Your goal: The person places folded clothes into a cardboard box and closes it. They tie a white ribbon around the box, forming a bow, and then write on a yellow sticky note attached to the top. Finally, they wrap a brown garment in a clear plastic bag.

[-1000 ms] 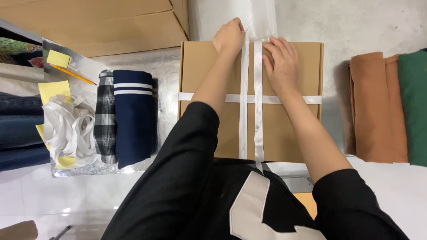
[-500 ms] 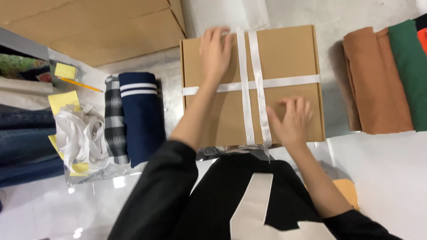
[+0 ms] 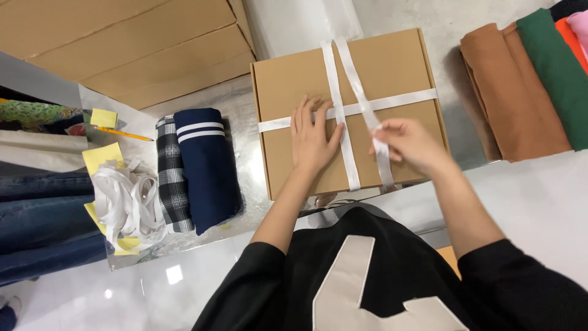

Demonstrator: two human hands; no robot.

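**Ribbon being worked across a flat cardboard box**

We start with the metal table (image 3: 245, 122): shiny, crowded. On it, in front of us, sits the brown cardboard box (image 3: 392, 67), flat and closed, lid up, near the table's front edge. We judge it stiff and fairly light, with corners that would dent if squeezed; best taken by its two side walls, not by the ribbon.

Left of the box lie a folded navy garment (image 3: 208, 171) with white stripes and a folded plaid cloth (image 3: 168, 178), touching each other. Further left, a loose pile of white ribbon (image 3: 125, 199) on yellow notes, then stacked denim (image 3: 37, 208). Right of the box, apart from it, folded brown fabric (image 3: 508, 98) and green fabric (image 3: 551, 67). Flat cardboard sheets (image 3: 122, 43) lie behind, at upper left.

Left hand (image 3: 313, 138): flat, palm down, fingers spread on the box lid, pressing where the ribbon bands cross. Holding nothing, just pinning.

White ribbon (image 3: 352, 109) wraps the box: one band across, two lengthwise strands. Soft, thin, likely slippery; it will slacken if not kept taut, so pinch it close to the crossing.

Right hand (image 3: 407, 144): thumb and fingers pinched together on one lengthwise strand, lifting it slightly off the lid near the front right. The strand end runs down over the box's front edge.
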